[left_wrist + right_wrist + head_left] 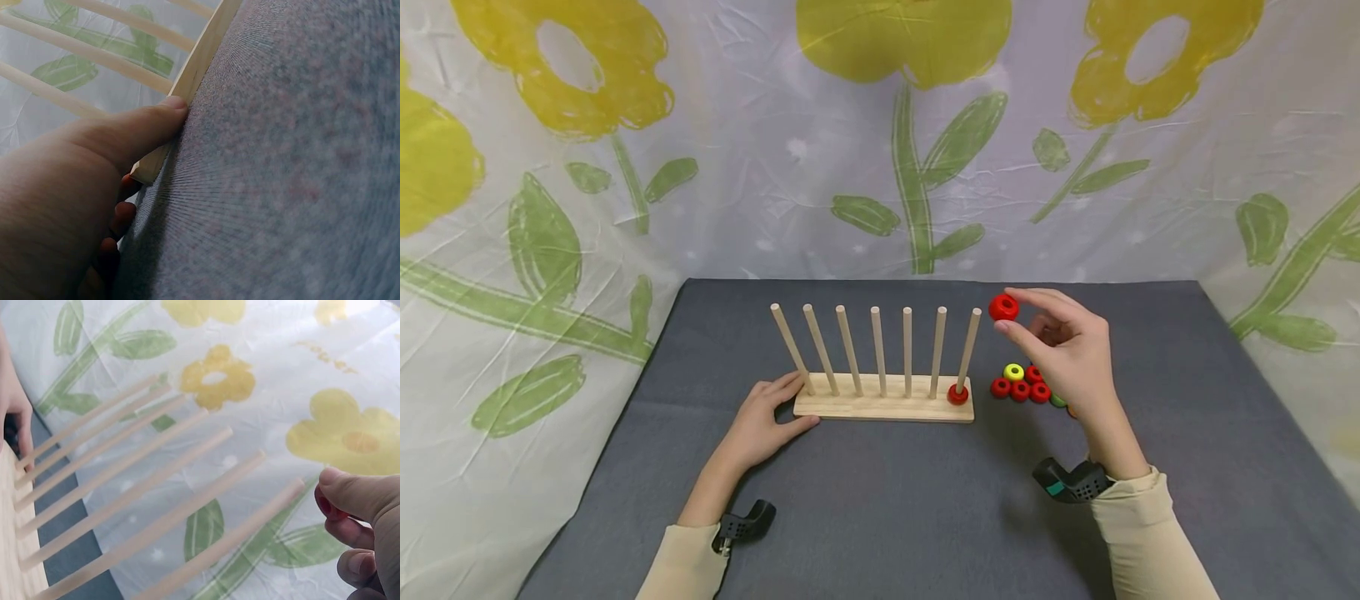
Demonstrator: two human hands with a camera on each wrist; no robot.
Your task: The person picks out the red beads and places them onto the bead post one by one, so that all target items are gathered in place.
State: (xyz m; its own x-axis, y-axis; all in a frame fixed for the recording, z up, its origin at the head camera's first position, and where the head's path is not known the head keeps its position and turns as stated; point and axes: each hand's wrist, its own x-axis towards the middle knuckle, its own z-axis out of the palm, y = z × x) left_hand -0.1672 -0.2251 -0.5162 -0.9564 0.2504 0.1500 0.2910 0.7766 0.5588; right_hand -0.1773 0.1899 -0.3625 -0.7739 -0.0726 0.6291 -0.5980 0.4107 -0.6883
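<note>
A wooden peg rack (883, 408) with a row of several upright pegs stands on the table. My left hand (763, 423) grips its left end, thumb along the front edge and fingers behind; the left wrist view shows the thumb (156, 119) pressed on the base. Between thumb and index finger, my right hand (1067, 342) pinches a red ring bead (1003, 307), held just right of the rightmost peg's top (975, 315). In the right wrist view the bead (328, 505) is partly covered by the thumb. Another red ring (957, 395) sits at the foot of the rightmost peg.
Right of the rack lies a cluster of loose rings, several red ones (1019, 391), a yellow one (1013, 372) and a green one (1057, 401), partly hidden by the right hand. A dark grey cloth (880, 517) covers the table; a flower-printed curtain (737, 167) hangs behind.
</note>
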